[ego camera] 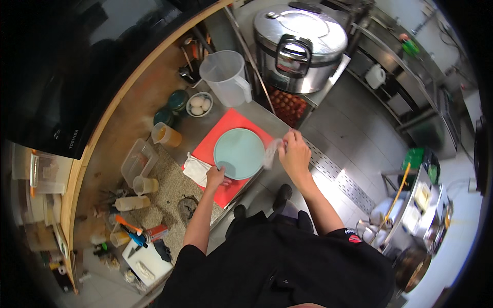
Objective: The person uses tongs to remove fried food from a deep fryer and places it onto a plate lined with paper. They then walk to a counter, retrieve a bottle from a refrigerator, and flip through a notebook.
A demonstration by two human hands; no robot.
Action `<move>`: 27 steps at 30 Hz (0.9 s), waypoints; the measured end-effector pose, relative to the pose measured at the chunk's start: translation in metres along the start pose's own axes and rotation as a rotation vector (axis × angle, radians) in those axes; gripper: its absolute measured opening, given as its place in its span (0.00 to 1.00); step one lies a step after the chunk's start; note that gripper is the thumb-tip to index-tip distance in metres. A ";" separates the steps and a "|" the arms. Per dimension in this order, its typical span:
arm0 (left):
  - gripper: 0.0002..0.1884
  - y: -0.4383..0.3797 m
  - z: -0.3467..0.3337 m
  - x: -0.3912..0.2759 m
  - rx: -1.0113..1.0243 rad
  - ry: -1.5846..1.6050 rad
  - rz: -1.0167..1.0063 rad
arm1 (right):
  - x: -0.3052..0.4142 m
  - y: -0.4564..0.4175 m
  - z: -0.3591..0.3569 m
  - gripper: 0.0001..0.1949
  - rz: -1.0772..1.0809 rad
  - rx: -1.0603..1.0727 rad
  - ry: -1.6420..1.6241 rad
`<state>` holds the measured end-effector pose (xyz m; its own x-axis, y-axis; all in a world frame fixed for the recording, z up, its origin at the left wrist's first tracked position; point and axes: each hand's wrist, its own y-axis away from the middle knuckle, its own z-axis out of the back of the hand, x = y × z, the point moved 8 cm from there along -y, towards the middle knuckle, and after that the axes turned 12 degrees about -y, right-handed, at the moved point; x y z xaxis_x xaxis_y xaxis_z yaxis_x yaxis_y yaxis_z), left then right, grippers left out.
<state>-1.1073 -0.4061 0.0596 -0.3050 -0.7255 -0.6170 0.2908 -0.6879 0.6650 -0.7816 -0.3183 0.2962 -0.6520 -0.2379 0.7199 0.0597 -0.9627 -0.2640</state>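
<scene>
A round pale green plate (238, 154) is over a red cutting board (231, 119) on the counter. My left hand (216, 177) grips the plate's near left rim, thumb on top and fingers underneath. To the right of the plate, my right hand (295, 154) pinches a thin, whitish, see-through piece (272, 153), perhaps film or paper; motion blur hides its exact kind. This piece hangs beside the plate's right rim, past the counter edge. A folded white cloth (196, 169) lies at the board's left side, next to my left hand.
Behind the board stand a clear plastic pitcher (227, 79) and a bowl of eggs (199, 104). A measuring cup of orange liquid (167, 134) and a clear plastic tub (139, 161) are to the left. A large steel cooker (302, 46) stands at the upper right. A knife (134, 251) lies on a white board (144, 263).
</scene>
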 end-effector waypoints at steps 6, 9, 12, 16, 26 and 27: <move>0.23 0.030 -0.003 0.006 -0.173 0.019 0.055 | 0.049 -0.027 -0.032 0.10 0.472 0.063 -0.362; 0.22 0.036 -0.008 0.017 -0.185 0.072 0.099 | 0.020 0.006 -0.077 0.11 0.624 0.180 -0.277; 0.22 0.058 -0.006 -0.006 -0.275 0.017 -0.005 | -0.018 0.039 -0.107 0.13 0.663 0.312 -0.175; 0.22 0.071 -0.030 -0.009 -0.287 0.294 -0.086 | -0.023 0.061 -0.111 0.14 0.683 0.430 -0.177; 0.30 0.067 -0.057 0.009 -0.470 0.518 -0.225 | -0.067 0.043 -0.103 0.30 0.240 0.387 -0.107; 0.29 0.071 -0.054 0.006 -0.492 0.506 -0.274 | -0.084 0.036 -0.104 0.28 0.031 0.359 -0.202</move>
<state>-1.0397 -0.4606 0.0800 -0.0051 -0.3677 -0.9299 0.6718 -0.6901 0.2691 -0.8033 -0.3196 0.1593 -0.4869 -0.2534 0.8359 0.3597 -0.9303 -0.0726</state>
